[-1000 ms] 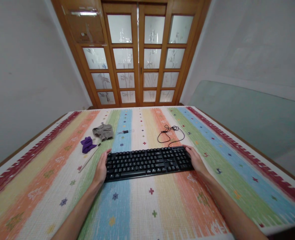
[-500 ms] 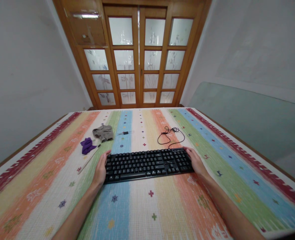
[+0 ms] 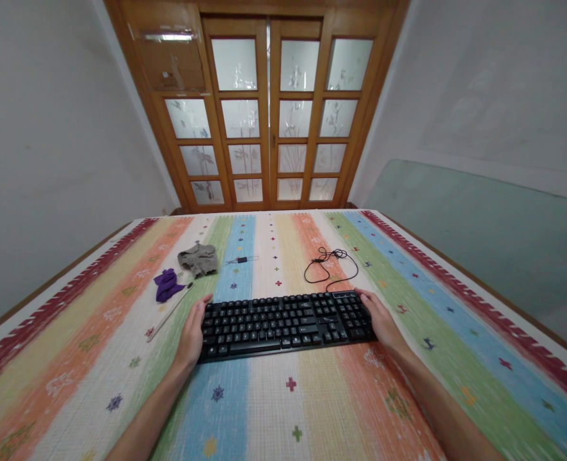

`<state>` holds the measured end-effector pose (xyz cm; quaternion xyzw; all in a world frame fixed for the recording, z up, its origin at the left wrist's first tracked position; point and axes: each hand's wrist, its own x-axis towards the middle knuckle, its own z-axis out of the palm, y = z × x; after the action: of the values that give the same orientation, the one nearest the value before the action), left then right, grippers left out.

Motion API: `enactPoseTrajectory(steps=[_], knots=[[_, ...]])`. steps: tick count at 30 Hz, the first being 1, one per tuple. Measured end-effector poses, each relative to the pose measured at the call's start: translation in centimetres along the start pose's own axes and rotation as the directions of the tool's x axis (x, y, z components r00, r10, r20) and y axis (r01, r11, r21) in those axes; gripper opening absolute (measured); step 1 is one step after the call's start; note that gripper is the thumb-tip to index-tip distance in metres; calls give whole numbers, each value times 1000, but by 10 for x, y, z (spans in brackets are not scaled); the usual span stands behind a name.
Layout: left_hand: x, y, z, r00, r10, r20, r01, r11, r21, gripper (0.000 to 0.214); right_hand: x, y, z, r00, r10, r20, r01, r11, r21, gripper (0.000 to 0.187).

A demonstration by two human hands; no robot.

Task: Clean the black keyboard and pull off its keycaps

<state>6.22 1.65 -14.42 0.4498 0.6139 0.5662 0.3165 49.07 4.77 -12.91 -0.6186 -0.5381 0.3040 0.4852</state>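
A black computer keyboard (image 3: 283, 325) lies across the striped cloth, its keys facing up. My left hand (image 3: 193, 330) grips its left end, thumb at the far corner. At the other end my right hand (image 3: 377, 317) holds the right edge, thumb near the top corner by the number pad. The fingers of both hands are largely hidden behind or under the keyboard's ends. From its far edge runs a thin black cable (image 3: 343, 278), loosely looped and bunched on the cloth.
Left of the keyboard lie a crumpled grey cloth (image 3: 199, 259), a purple cloth (image 3: 167, 285) and a long thin stick with a dark tip (image 3: 168, 315). A small black object with thin prongs (image 3: 242, 260) sits farther back. The table's striped cover (image 3: 269, 397) reaches toward wooden doors (image 3: 269, 115).
The whole scene sits slightly lower in the picture, as the camera has tilted up a little. Both hands keep their hold on the keyboard, which stays at about the same spot on the cloth.
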Motion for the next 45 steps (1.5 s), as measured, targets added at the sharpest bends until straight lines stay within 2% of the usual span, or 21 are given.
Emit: enactPoseTrajectory(steps=[4, 8, 12, 17, 20, 25, 27, 30, 35, 45], knots=[[0, 1, -1, 1000, -18, 21, 19, 999, -32, 60, -1, -1, 0, 1000, 21, 22, -21, 1000, -21, 52], [1, 13, -2, 1000, -11, 7, 11, 999, 51, 54, -2, -1, -1, 999, 36, 28, -35, 999, -41, 52], [11, 31, 1, 996, 90, 2, -89, 982, 164, 47, -3, -3, 0, 999, 26, 27, -24, 998, -65, 53], [41, 54, 14, 970, 234, 72, -243, 956, 163, 47, -4, -7, 1, 1000, 3, 0, -3, 998, -64, 54], [62, 68, 23, 938, 322, 131, -346, 896, 277, 43, -4, -6, 1, 1000, -2, -14, 1, 997, -71, 55], [101, 76, 42, 870, 421, 257, -493, 716, 494, 35, -4, -4, 1, 1000, 2, -13, -3, 998, -64, 54], [116, 72, 50, 858, 407, 313, -513, 648, 563, 33, -4, -3, 2, 1000, 0, -9, -1, 998, -65, 54], [132, 61, 60, 866, 310, 393, -500, 556, 664, 36, -4, -3, 2, 1000, -3, -8, 3, 998, -68, 55], [139, 45, 69, 901, 151, 406, -432, 381, 817, 40, -3, 0, 3, 999, -29, -17, 28, 998, -64, 52], [137, 41, 70, 902, 155, 403, -431, 369, 824, 36, -4, 0, 5, 997, -78, 0, 77, 990, -118, 52]])
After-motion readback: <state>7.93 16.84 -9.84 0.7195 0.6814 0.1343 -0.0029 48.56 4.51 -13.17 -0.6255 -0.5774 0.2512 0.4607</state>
